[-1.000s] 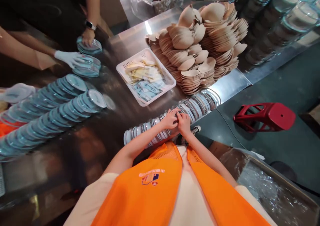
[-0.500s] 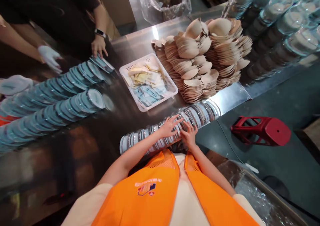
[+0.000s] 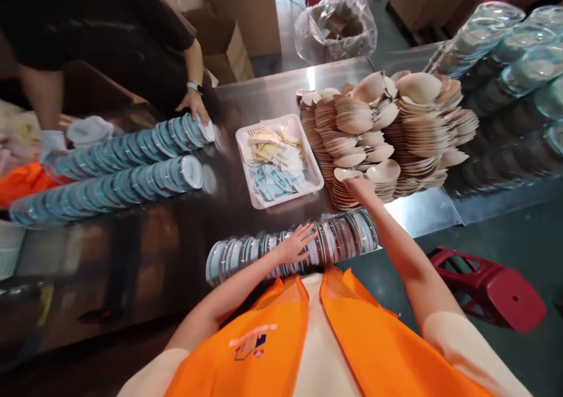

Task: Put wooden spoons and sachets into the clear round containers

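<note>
My left hand (image 3: 298, 244) rests, fingers spread, on a row of round clear-lidded containers (image 3: 253, 253) lying on their sides along the near table edge. My right hand (image 3: 361, 190) reaches forward to the near stack of beige spoon-shaped pieces (image 3: 349, 175). Its fingers are drawn together at the rim of a top piece; the fingertips are partly hidden. More nested stacks of the same beige pieces (image 3: 422, 121) stand behind and to the right. A white basket (image 3: 288, 199) left of them holds yellow and blue packets (image 3: 277, 159).
Two rows of blue-tinted round containers (image 3: 109, 192) lie at the left, where a co-worker's hand (image 3: 193, 104) touches the far row. Stacked clear containers (image 3: 523, 74) stand at the right. A red stool (image 3: 501, 291) is on the floor beside the table; a bag-lined bin (image 3: 336, 36) stands beyond it.
My right hand has left the row of containers and moved forward to the beige pieces. My left hand stays on the row. The co-worker's packs at the far row's end now sit in line.
</note>
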Tool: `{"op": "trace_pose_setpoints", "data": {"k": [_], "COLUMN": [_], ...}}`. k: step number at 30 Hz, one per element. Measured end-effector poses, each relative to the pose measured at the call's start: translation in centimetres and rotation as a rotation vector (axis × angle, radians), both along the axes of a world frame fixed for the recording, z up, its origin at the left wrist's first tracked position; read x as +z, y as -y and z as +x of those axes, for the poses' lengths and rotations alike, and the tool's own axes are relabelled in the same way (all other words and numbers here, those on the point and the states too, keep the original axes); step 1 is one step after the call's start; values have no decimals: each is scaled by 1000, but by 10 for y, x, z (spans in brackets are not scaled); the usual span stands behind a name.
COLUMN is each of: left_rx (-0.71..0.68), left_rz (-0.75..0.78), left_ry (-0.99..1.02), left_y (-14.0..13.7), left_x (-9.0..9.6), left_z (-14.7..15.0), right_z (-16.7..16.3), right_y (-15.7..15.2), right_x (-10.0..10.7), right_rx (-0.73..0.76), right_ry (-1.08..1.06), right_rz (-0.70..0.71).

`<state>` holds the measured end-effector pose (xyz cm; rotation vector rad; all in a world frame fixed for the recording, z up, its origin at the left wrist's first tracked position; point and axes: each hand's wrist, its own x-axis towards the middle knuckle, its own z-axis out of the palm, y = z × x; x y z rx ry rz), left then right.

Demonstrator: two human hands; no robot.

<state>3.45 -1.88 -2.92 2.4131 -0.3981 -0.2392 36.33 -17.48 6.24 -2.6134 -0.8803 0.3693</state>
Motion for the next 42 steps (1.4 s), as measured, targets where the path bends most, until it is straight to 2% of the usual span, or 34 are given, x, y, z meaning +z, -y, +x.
{"op": "trace_pose_setpoints", "data": {"k": [3, 5, 7, 9, 10, 11, 14, 17, 20, 22, 24, 25, 26, 28, 30, 31, 33, 36, 39, 42], "left_rx": [81, 230, 538, 993, 1201, 1294, 1422, 1443, 1423, 1363, 1188, 1060, 930, 727, 599, 561, 527, 528, 553, 699], "left_rz": [-23, -64, -114, -140, -155, -148, -147, -159, -160, -294, -534, -607, -607, -404, -174, -124, -179, -435, -570, -587], "left_ry": [54, 90, 67, -58, -147, -188, -274, -286, -215, -155, -177, -225, -270, -317, -306, -301, -284, -233, -231, -179], "left_y": [1, -7, -26, -52, -65, -78, -102, -108, -102, -87, -62, -48, -34, -8, 6, 10, 10, 9, 12, 18], "left_x": [10, 21, 33, 40, 40, 39, 31, 26, 32, 37, 41, 41, 41, 39, 36, 34, 31, 26, 17, 9], "left_z": [3, 23, 62, 112, 137, 160, 203, 201, 168, 139, 112, 101, 94, 90, 96, 100, 106, 105, 97, 90], "right_z": [-8, -28, -61, -104, -128, -151, -207, -235, -241, -238, -234, -231, -227, -218, -206, -198, -182, -163, -156, -159], "right_y": [16, 37, 60, 80, 88, 95, 107, 118, 129, 135, 139, 141, 142, 140, 132, 125, 106, 73, 48, 37], "right_x": [0, 5, 12, 18, 20, 22, 20, 14, 10, 10, 13, 14, 16, 17, 15, 11, -3, -32, -58, -65], "right_rx": [-103, -234, -343, -342, -292, -216, -6, 35, 36, 75, 122, 144, 163, 174, 120, 62, -75, -245, -335, -374], "right_ry": [109, 193, 192, 54, -35, -116, -249, -292, -350, -411, -473, -500, -517, -515, -462, -430, -398, -444, -475, -401], "right_rz": [231, 384, 629, 853, 890, 869, 742, 733, 756, 753, 736, 725, 717, 707, 708, 721, 773, 853, 793, 737]}}
